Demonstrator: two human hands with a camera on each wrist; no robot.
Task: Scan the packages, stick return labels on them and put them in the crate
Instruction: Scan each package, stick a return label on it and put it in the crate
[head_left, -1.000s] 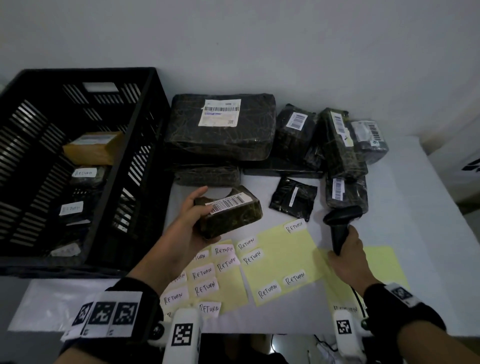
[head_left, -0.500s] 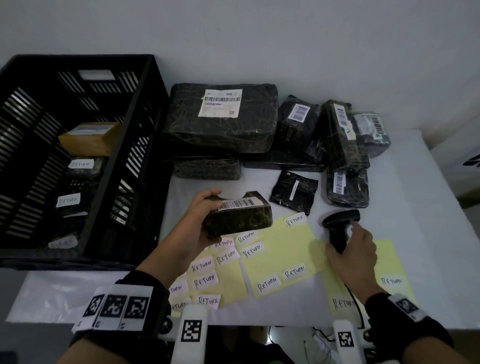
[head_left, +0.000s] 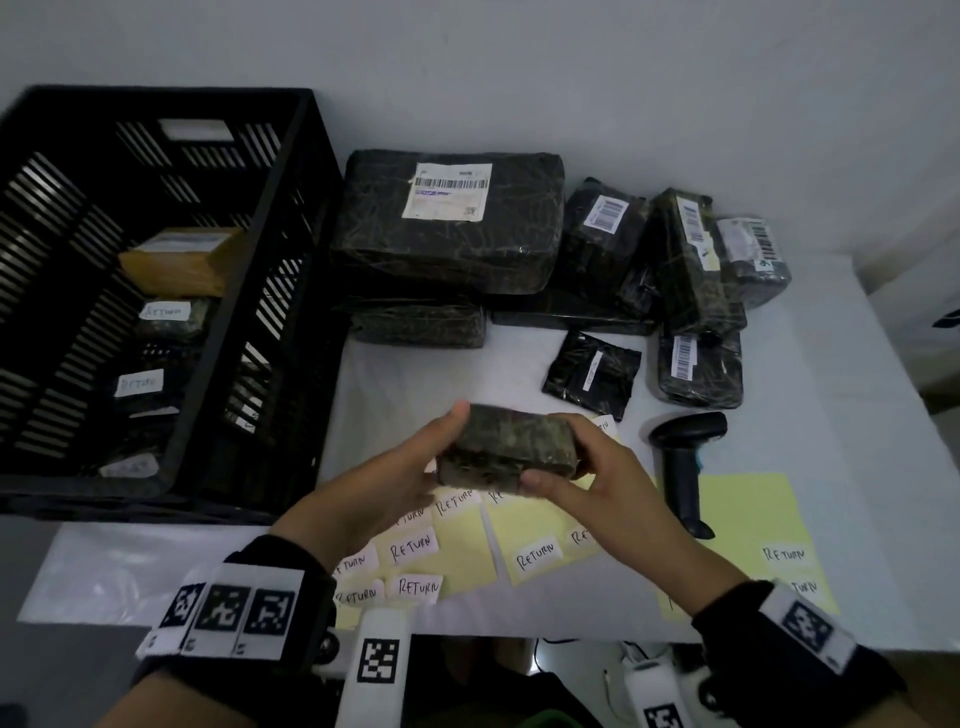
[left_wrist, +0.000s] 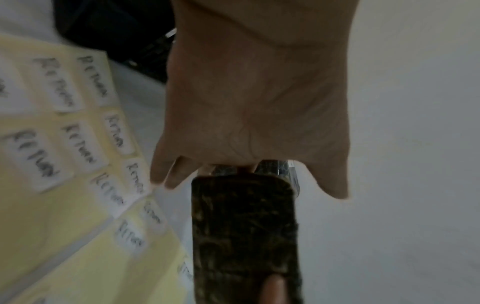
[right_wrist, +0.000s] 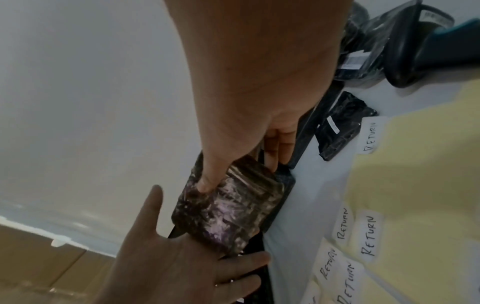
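Observation:
A small dark wrapped package (head_left: 511, 446) hangs above the table, held between both hands. My left hand (head_left: 415, 467) grips its left end, thumb on top. My right hand (head_left: 582, 462) grips its right end, thumb (right_wrist: 207, 179) pressed on the wrap. No barcode shows on the package in the head view. The black scanner (head_left: 683, 467) lies on the table to the right, apart from my hands. Yellow sheets (head_left: 540, 525) with white RETURN labels (head_left: 537, 557) lie under my hands. The black crate (head_left: 249, 332) stands at the left with labelled packages (head_left: 140, 382) inside.
Several dark wrapped packages (head_left: 452, 223) with barcode stickers are piled along the back of the white table (head_left: 857, 467), and a small flat one (head_left: 592, 371) lies ahead of my hands. The wall is close behind. Another yellow sheet (head_left: 753, 519) lies at the right front.
My right hand has let go of the scanner, which now lies on the table, and taken the package's right end. The package has turned so its barcode no longer faces up.

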